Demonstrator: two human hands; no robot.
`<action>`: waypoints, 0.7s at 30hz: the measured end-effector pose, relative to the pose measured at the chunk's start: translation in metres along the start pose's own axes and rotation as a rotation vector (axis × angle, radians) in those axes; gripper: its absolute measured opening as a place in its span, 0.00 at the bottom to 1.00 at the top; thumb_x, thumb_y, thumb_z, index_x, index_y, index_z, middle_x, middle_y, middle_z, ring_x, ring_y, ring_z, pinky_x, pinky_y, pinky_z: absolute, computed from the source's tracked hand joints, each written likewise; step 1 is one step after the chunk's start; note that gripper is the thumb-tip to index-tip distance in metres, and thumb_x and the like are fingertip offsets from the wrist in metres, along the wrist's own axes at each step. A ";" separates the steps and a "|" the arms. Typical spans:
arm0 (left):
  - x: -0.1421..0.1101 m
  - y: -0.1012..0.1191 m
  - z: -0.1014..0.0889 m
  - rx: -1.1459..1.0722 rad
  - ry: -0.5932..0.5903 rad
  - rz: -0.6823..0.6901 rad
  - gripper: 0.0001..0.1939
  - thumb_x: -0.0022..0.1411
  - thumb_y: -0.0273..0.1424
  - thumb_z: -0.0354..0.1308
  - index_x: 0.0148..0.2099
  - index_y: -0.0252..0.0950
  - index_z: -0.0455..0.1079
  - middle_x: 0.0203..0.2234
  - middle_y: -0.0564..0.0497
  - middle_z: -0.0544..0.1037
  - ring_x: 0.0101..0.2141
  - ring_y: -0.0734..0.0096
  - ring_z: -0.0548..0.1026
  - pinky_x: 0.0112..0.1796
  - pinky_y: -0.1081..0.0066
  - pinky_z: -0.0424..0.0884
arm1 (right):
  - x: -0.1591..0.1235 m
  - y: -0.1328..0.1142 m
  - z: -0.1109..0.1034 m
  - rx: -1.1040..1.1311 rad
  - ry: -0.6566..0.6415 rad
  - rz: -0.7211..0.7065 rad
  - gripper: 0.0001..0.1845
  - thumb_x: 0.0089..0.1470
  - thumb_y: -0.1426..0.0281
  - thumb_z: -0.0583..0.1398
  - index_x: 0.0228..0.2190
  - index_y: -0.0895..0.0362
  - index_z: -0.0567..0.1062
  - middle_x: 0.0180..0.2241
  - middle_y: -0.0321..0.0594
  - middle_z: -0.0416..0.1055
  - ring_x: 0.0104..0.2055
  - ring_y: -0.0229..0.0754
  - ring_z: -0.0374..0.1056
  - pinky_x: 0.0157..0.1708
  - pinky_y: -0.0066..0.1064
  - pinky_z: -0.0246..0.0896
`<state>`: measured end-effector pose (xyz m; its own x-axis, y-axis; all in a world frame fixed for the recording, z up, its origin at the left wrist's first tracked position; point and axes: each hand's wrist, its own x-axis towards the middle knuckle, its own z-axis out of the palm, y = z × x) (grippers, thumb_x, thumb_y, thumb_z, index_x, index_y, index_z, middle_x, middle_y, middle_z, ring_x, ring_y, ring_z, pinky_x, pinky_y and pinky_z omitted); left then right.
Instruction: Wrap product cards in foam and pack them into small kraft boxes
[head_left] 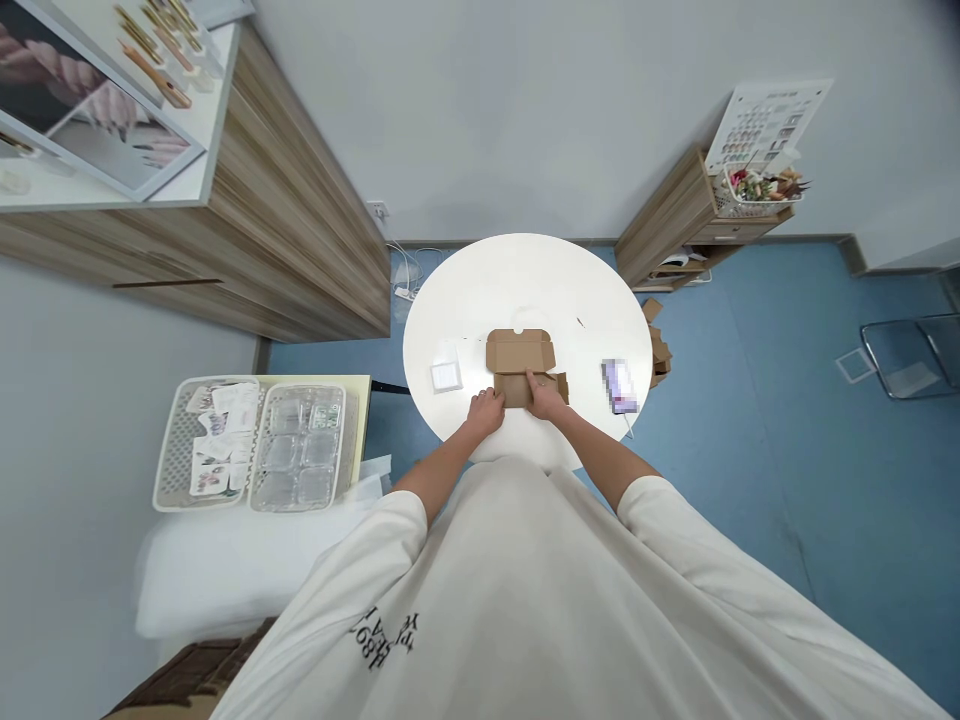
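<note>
A brown cardboard mailer box [520, 355] lies on the round white table in front of me. Its lid is folded back away from me, and one side flap [562, 388] sticks out at the right. My left hand [487, 411] is closed on the box's near left corner. Along the near right side, my right hand [545, 396] grips the box wall, one digit reaching over its inside. What the fingers do under the cardboard is hidden.
The round white table [517, 275] carries a small clear-and-white case [447, 377] at left and a phone-like device [619, 385] with a cable at right. Folded cardboard [660, 350] stands by the table's right edge. Plastic baskets [264, 440] stand to my left.
</note>
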<state>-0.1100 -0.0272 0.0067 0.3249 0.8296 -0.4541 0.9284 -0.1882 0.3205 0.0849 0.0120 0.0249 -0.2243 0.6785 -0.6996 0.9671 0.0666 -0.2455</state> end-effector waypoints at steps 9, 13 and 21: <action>0.007 -0.001 0.008 0.131 0.017 0.054 0.24 0.64 0.25 0.53 0.62 0.33 0.67 0.52 0.33 0.69 0.56 0.46 0.63 0.54 0.52 0.58 | 0.001 0.000 0.000 -0.010 -0.012 0.010 0.60 0.61 0.62 0.60 0.69 0.56 0.17 0.61 0.57 0.65 0.54 0.55 0.69 0.48 0.39 0.65; 0.012 0.002 0.009 0.079 0.005 0.036 0.22 0.64 0.24 0.52 0.60 0.32 0.68 0.52 0.32 0.69 0.57 0.44 0.62 0.55 0.50 0.56 | 0.001 0.001 0.001 -0.006 -0.001 0.001 0.60 0.61 0.63 0.60 0.69 0.56 0.19 0.61 0.57 0.65 0.55 0.56 0.68 0.49 0.39 0.64; 0.013 0.001 -0.004 0.032 0.094 0.055 0.38 0.64 0.32 0.58 0.72 0.42 0.48 0.71 0.37 0.49 0.61 0.42 0.60 0.55 0.50 0.60 | 0.002 -0.001 0.003 0.002 0.001 0.002 0.59 0.62 0.61 0.59 0.69 0.58 0.18 0.61 0.58 0.65 0.57 0.58 0.67 0.50 0.41 0.63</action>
<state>-0.1051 -0.0140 0.0047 0.3585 0.8630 -0.3559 0.9153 -0.2500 0.3157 0.0835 0.0110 0.0220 -0.2226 0.6791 -0.6995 0.9673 0.0643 -0.2454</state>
